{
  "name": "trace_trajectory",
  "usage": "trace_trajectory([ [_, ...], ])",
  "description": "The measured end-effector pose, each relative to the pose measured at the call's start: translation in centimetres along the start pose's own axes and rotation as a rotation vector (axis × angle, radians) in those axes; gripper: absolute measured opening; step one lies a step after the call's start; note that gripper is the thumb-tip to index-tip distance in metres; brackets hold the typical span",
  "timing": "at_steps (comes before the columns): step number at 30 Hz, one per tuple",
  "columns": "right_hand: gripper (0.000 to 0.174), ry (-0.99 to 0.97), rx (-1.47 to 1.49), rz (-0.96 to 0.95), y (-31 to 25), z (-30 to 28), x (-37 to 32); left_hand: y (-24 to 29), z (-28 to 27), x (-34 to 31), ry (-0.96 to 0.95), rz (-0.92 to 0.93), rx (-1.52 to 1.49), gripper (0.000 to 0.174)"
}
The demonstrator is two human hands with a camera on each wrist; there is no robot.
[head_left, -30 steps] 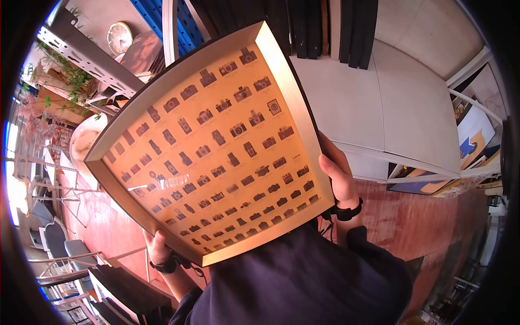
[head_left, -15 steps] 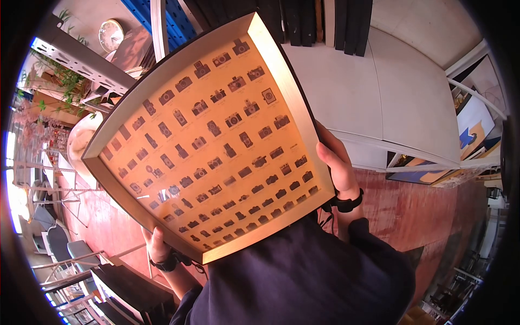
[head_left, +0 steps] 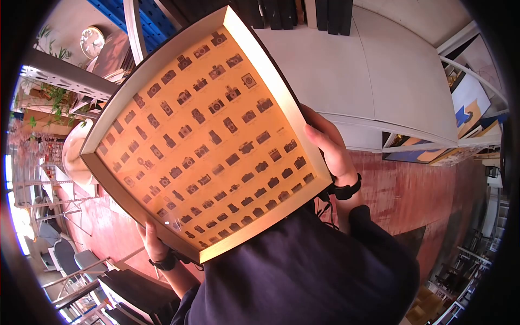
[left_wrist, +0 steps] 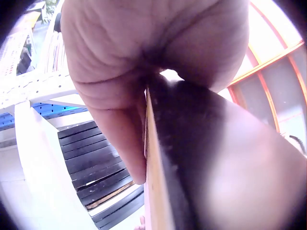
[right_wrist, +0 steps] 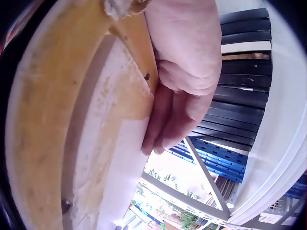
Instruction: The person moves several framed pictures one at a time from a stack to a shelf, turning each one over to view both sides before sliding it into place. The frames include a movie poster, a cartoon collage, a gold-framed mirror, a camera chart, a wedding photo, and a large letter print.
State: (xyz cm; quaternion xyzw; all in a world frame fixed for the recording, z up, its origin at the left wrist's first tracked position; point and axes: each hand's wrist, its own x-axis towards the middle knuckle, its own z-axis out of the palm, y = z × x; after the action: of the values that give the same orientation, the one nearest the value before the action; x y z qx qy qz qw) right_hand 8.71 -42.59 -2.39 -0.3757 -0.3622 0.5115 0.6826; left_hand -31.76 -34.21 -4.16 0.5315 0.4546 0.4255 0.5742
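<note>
A large picture frame (head_left: 203,138) with a pale metallic border is held up tilted before the person's body. Under its glazing is a print with rows of small cameras. On its lower left side, the left hand (head_left: 153,244) grips the edge, thumb on the front. The right hand (head_left: 331,151) holds the right side, its thumb near the border. In the left wrist view, the left hand (left_wrist: 153,48) straddles the frame's dark edge (left_wrist: 177,134). Seen by the right wrist camera, the right hand's fingers (right_wrist: 172,124) lie along the wooden back (right_wrist: 43,110) of the frame.
Behind the frame stands a white cabinet top (head_left: 319,70) with dark upright frames (head_left: 333,16) on it. Blue perforated metal (head_left: 132,19) and a wall clock (head_left: 92,42) are at upper left. More pictures (head_left: 468,111) lean in a rack at right. The floor (head_left: 401,189) is reddish.
Both hands keep their grip on the picture frame. The frame's top corner has shifted left and slightly up in view, while the cabinet, clock and shelving behind also slid left and partly up.
</note>
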Motion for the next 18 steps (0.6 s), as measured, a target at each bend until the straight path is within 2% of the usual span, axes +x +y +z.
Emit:
trace_trajectory([
  [5,0.053,0.023,-0.04,-0.003,-0.2,0.7,-0.2,0.6,0.4,0.0,0.048,0.029,-0.036,0.066],
  [12,0.057,0.022,0.053,0.048,-0.5,1.1,-0.4,0.5,-0.1,0.1,-0.007,0.073,-0.026,0.067],
  [18,0.057,0.013,0.022,0.049,-0.4,0.8,-0.2,0.3,-0.7,0.1,0.008,0.047,-0.023,0.066],
])
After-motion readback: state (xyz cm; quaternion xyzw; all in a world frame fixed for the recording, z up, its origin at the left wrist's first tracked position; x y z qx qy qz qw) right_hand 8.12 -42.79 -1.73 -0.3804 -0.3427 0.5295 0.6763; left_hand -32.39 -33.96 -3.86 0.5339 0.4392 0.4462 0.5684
